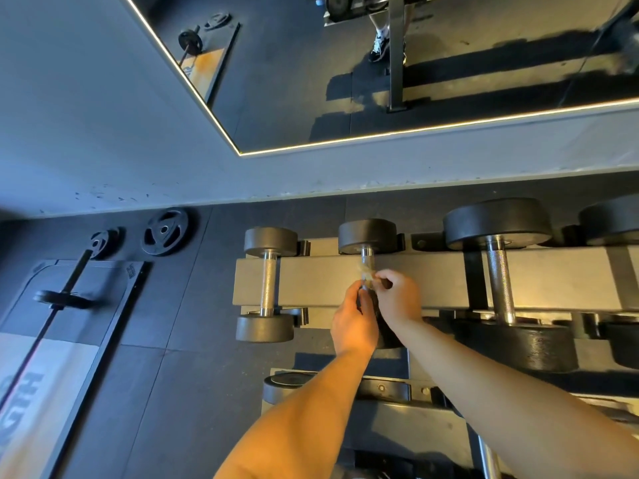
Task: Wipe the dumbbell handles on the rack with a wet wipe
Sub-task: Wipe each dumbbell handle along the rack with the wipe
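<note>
Black dumbbells with chrome handles lie across the grey rack [321, 281]. The second dumbbell [367, 236] from the left has a small pale wet wipe [366, 274] wrapped on its handle. My right hand [401, 295] pinches the wipe from the right side of the handle. My left hand [354, 321] closes around the same handle just below the wipe and hides its near end. The leftmost dumbbell [268, 283] and a bigger dumbbell [499, 281] to the right lie untouched.
A lower rack tier [390, 392] sits below my forearms. On the floor at left are a barbell [65, 292] on a platform and a loose weight plate [166, 231]. A wall mirror [380, 74] rises behind the rack.
</note>
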Demonstrator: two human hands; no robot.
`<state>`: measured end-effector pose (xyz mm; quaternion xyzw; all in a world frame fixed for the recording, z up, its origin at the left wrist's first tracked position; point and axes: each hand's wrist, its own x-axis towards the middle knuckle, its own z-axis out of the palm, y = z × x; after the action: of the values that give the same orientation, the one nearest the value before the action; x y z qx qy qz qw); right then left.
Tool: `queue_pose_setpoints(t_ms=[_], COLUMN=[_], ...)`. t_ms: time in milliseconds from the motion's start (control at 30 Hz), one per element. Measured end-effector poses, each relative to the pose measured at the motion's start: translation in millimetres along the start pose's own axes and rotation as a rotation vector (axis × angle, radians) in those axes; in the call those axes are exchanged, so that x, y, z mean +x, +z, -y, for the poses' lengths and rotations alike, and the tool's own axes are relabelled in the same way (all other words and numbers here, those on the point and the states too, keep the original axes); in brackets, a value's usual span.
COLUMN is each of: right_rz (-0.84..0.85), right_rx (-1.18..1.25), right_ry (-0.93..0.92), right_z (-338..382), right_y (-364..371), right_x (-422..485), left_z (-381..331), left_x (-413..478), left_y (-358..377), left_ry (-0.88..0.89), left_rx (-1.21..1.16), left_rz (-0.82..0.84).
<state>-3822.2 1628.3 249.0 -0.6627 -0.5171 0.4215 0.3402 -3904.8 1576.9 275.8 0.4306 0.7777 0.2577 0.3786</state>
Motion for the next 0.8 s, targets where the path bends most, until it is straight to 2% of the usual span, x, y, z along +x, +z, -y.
queue_pose_setpoints(t_ms=[67, 200, 300, 433, 533, 733, 800], right_rz=[0.027, -0.063, -0.051, 0.001, 0.058, -0.049, -0.036], right_rx=[-0.004, 0.069, 0.087, -0.097, -0.139, 0.004, 0.025], right_ry=[0.018, 0.03, 0.058, -0.055, -0.097, -0.087, -0.083], right_z=[-4.4, 18.3, 34.0, 17.9, 1.1, 29.3, 29.0], right_y=[-1.3, -3.1, 2.2, 1.3, -5.5, -8.5, -3.8], right_x=[-7.5, 17.8, 29.7, 6.4, -13.3, 18.5, 20.6], left_z=[-1.2, -0.8, -0.4, -0.7, -1.4, 0.8, 2.3], left_x=[1.0, 1.5, 0.4, -0.5, 0.0, 0.4, 1.7], left_y=[-0.3, 0.0, -1.0, -1.5, -0.3, -0.3, -0.4], left_ry=[-0.002, 0.033, 0.056, 0.034, 0.027, 0.042, 0.037], left_rx=[0.025, 0.047, 0.042, 0.006, 0.021, 0.015, 0.003], left_rz=[-0.005, -0.025, -0.038, -0.037, -0.043, -0.057, -0.056])
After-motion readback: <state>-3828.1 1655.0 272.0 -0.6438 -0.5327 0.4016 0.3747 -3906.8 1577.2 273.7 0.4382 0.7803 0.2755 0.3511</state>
